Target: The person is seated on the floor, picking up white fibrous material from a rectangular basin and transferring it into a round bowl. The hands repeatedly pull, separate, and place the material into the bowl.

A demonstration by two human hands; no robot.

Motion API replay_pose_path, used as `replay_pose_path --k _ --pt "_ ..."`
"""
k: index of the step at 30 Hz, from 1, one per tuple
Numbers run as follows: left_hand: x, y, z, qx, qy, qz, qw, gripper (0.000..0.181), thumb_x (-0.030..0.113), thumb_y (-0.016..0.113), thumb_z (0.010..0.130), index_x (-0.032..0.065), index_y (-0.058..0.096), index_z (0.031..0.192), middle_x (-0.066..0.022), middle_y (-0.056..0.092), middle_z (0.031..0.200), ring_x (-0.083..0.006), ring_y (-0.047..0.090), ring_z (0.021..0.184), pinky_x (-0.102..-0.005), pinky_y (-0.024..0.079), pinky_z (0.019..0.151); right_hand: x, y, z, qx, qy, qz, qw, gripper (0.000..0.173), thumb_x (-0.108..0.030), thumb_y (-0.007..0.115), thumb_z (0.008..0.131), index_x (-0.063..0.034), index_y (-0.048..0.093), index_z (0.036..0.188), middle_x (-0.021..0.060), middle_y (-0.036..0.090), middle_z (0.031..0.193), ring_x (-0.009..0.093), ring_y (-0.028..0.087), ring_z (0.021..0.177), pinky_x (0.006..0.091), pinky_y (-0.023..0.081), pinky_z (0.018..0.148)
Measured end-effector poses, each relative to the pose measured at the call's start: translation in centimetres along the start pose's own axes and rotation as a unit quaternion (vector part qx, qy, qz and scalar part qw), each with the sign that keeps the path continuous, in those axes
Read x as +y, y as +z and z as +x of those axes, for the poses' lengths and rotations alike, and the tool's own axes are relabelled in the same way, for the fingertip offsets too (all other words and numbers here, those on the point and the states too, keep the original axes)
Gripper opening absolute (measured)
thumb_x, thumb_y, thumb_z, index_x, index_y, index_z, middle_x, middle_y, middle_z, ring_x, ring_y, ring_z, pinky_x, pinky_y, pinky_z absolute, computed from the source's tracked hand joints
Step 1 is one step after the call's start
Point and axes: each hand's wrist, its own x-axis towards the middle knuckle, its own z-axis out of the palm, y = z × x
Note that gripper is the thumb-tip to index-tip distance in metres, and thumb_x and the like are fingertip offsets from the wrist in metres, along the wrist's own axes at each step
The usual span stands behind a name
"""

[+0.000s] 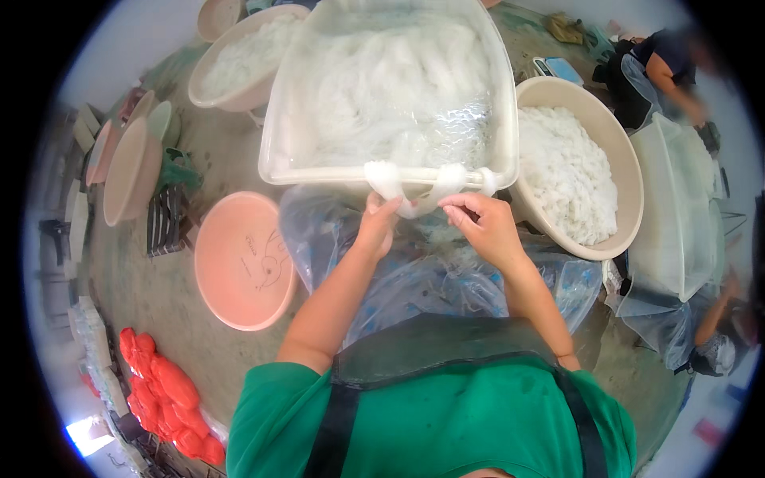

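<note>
A large white plastic tub (388,176) stands before me, holding water and a mass of wet white strands (388,89). Their material cannot be told for sure. A white strand bundle (385,178) hangs over the near rim and loops down outside it. My left hand (379,224) pinches the left part of this loop between thumb and fingers. Just right of it, below the rim, my right hand (484,224) has thumb and forefinger drawn together beside the loop; whether they grip it is unclear. Another short strand (487,181) drapes over the rim farther right.
At right, a beige basin (627,197) is heaped with white strands; another basin (206,98) stands upper left. A pink basin (239,269) is left of my arms, with red bags (161,394) below. Clear plastic sheeting (418,281) hangs before me. Two people work at right by white tubs (657,239).
</note>
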Motion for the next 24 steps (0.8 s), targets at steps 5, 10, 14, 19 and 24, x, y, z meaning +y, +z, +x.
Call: replay_pose_path --k 5,10,14,19,24 --pt "2.0 1.4 -2.4 -0.153 -0.150 0.036 0.976 0.054 0.040 0.033 0.093 0.0006 0.031 0.129 -0.0137 0.051 0.114 -0.0252 0.051 0.106 -0.0391 0.036 0.094 -1.0 0.6 -0.6 0.027 -0.034 -0.055 0.998 0.018 -0.020 0.065 0.078 -0.0096 0.067 0.092 0.0068 0.061 0.071 0.015 0.054 0.058 0.0275 0.042 0.054" --pt "4.7 7.0 -6.4 -0.183 -0.120 -0.068 0.973 0.063 0.051 0.021 0.094 0.0047 0.027 0.135 -0.0105 0.047 0.125 -0.0236 0.043 0.117 -0.0416 0.034 0.096 -2.3 0.7 -1.3 0.032 -0.026 -0.181 0.983 0.020 -0.024 0.069 0.072 -0.0189 0.069 0.091 0.0045 0.054 0.071 0.019 0.054 0.065 0.0315 0.043 0.057" --pt "5.1 8.1 -7.3 -0.181 -0.075 -0.028 0.980 0.059 0.044 0.020 0.096 0.0030 0.024 0.137 -0.0119 0.041 0.132 -0.0227 0.041 0.120 -0.0392 0.030 0.101 -2.9 0.1 -1.6 0.041 -0.026 -0.206 0.977 0.019 -0.022 0.071 0.068 -0.0198 0.069 0.088 0.0041 0.053 0.075 0.019 0.054 0.074 0.0316 0.043 0.060" --pt "6.1 8.8 -7.7 -0.187 -0.057 0.020 0.980 0.059 0.041 0.036 0.093 -0.0001 0.028 0.134 -0.0168 0.044 0.128 -0.0251 0.042 0.119 -0.0423 0.032 0.099 -1.8 -0.3 -1.8 0.014 -0.086 -0.104 0.991 0.018 -0.018 0.074 0.065 -0.0140 0.069 0.082 0.0044 0.056 0.078 0.020 0.054 0.079 0.0298 0.043 0.067" --pt "7.1 9.3 -8.4 -0.108 -0.036 0.035 0.993 0.063 0.023 0.059 0.084 -0.0035 0.029 0.132 -0.0148 0.056 0.109 -0.0200 0.052 0.103 -0.0350 0.038 0.091 -2.2 -1.5 -2.5 -0.056 -0.040 0.058 0.996 0.016 -0.016 0.074 0.068 -0.0087 0.069 0.081 0.0051 0.061 0.080 0.018 0.055 0.081 0.0277 0.042 0.070"
